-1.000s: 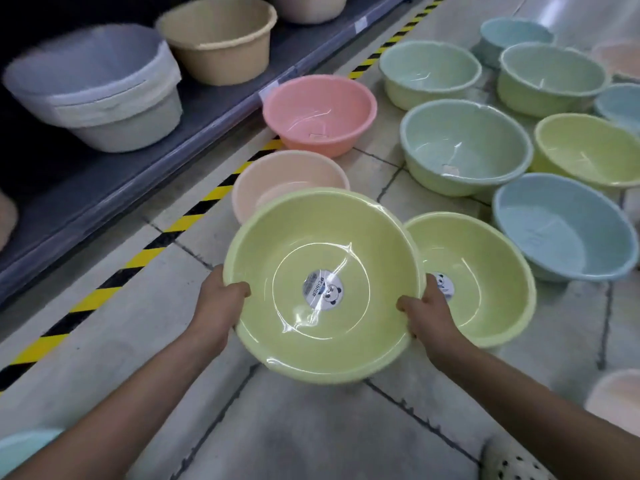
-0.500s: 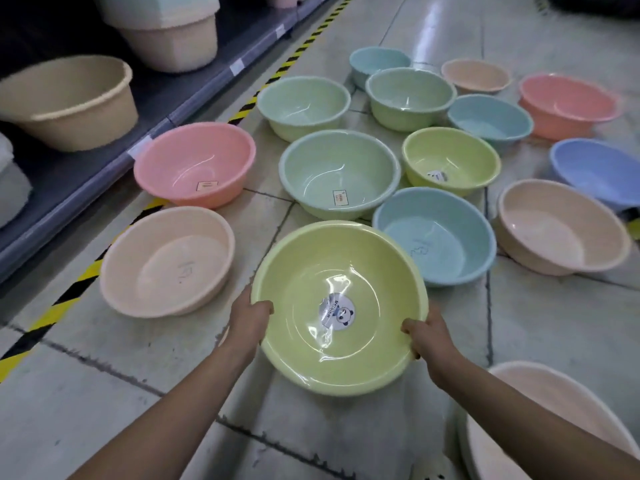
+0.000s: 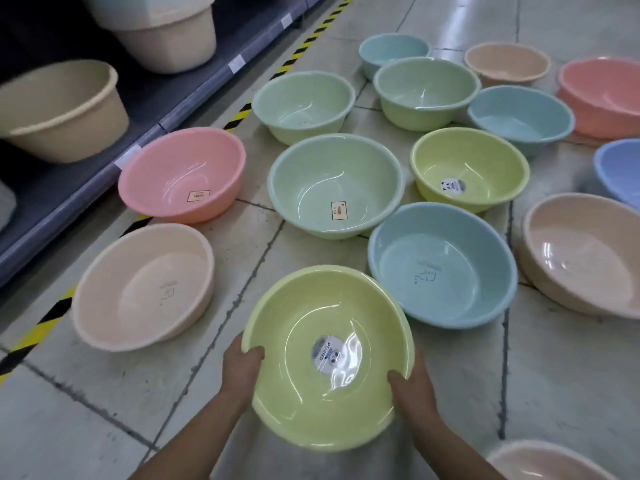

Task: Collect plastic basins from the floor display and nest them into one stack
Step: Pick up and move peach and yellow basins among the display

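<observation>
A yellow-green basin [image 3: 304,403] with a round panda sticker inside is held above the floor at the bottom centre. My left hand [image 3: 242,370] grips its left rim, thumb inside. My right hand [image 3: 414,389] grips its right rim the same way. Several basins sit on the tiled floor beyond it: a light blue one [image 3: 443,265] just ahead to the right, a beige one [image 3: 142,285] to the left, a pale green one [image 3: 336,185] with a label, a pink one [image 3: 181,174], and a second yellow-green one [image 3: 469,168].
A grey shelf [image 3: 86,188] along the left carries beige tubs [image 3: 59,112]. Black-and-yellow tape [image 3: 239,116] runs along its foot. More basins lie at the far right, and a beige rim [image 3: 540,459] shows at the bottom right corner.
The view has swung right and back from the shelf, so more floor basins show. The held basin has come lower and closer to me, and both hands keep their grip.
</observation>
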Motion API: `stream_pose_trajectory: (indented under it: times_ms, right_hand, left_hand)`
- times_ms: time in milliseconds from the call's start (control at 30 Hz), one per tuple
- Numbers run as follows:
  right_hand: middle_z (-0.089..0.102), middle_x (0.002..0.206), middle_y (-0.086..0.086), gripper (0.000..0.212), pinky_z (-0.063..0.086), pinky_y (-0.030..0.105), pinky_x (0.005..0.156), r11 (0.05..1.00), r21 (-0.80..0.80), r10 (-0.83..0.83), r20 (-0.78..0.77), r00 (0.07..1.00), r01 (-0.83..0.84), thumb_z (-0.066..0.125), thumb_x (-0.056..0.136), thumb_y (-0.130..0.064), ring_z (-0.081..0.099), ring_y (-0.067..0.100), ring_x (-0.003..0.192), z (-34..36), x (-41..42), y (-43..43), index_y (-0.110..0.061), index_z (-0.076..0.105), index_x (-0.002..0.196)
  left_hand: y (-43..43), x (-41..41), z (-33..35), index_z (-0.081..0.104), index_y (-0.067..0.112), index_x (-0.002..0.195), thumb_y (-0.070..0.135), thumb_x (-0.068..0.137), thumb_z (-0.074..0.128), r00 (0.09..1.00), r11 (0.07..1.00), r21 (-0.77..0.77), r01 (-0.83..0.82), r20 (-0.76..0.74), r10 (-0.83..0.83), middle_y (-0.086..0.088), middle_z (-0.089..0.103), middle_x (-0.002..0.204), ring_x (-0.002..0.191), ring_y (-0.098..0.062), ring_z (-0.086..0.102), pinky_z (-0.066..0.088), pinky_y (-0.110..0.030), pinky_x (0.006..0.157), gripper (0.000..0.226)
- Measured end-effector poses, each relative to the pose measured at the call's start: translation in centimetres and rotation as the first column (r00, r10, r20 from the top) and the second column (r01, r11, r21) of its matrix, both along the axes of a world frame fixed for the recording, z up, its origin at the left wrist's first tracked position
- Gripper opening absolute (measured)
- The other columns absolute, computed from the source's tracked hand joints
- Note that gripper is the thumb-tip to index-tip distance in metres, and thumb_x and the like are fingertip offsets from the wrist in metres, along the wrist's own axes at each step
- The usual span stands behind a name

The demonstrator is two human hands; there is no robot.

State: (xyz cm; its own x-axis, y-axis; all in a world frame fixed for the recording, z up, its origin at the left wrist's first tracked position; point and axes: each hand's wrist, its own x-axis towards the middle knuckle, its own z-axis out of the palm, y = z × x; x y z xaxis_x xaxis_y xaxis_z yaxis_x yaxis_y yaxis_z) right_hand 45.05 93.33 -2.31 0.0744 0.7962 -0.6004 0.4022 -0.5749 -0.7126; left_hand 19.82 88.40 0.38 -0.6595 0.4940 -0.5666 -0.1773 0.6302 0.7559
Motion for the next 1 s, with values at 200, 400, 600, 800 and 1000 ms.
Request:
stream_pose_trajectory:
  times_ms: [200,400,600,800,1000]
  right_hand:
    - [0.070,0.101,0.010,0.056,0.058,0.046,0.080,0.990,-0.077,-0.119,-0.054,0.991,0.115,0.054,0.061,-0.021,0.067,0.033,0.092,4.2,-0.8,0.3,-0.019,0.060,0.116]
    - [0.070,0.104,0.004,0.050,0.058,0.047,0.084,0.985,-0.046,-0.172,-0.137,0.975,0.168,0.055,0.077,-0.003,0.067,0.026,0.095,19.7,0.2,0.7,-0.023,0.059,0.122]
    - [0.068,0.102,0.007,0.047,0.057,0.041,0.077,0.974,-0.052,-0.224,-0.132,0.966,0.219,0.055,0.077,-0.006,0.066,0.029,0.092,40.2,4.9,4.5,-0.027,0.056,0.119]
    - [0.066,0.100,0.002,0.047,0.055,0.038,0.079,0.956,-0.041,-0.293,-0.146,0.945,0.291,0.054,0.076,-0.002,0.064,0.025,0.094,55.5,9.4,9.9,-0.023,0.056,0.118]
    - [0.065,0.099,0.004,0.047,0.052,0.033,0.069,0.926,-0.059,-0.377,-0.148,0.914,0.372,0.054,0.079,0.002,0.063,0.024,0.087,62.5,10.2,14.0,-0.016,0.055,0.122]
  left_hand:
    - [-0.1,-2.0,5.6,0.066,0.010,0.103,-0.010,0.079,0.052,0.999,1.000,-0.023,0.015,0.043,-0.014,-0.012,0.070,0.087,0.075,-0.032,0.067,0.059,-0.045,0.068,0.034]
    - [1.6,-1.4,21.5,0.060,0.016,0.111,-0.011,0.080,0.049,0.999,0.998,0.033,0.047,0.022,-0.048,-0.004,0.066,0.085,0.069,-0.023,0.061,0.050,-0.028,0.055,0.043]
    - [6.6,2.4,40.7,0.060,0.017,0.099,-0.008,0.081,0.050,0.990,0.993,-0.003,0.121,0.070,-0.121,-0.011,0.066,0.094,0.074,-0.028,0.062,0.053,-0.037,0.067,0.033]
    - [13.4,7.1,54.3,0.059,0.026,0.087,-0.009,0.079,0.051,0.984,0.991,0.006,0.136,0.119,-0.136,-0.009,0.067,0.092,0.081,-0.031,0.064,0.056,-0.049,0.079,0.037]
    - [20.2,7.8,61.2,0.064,0.014,0.105,-0.011,0.077,0.052,0.971,0.981,0.012,0.193,0.141,-0.193,-0.011,0.069,0.091,0.082,-0.034,0.065,0.055,-0.040,0.072,0.039]
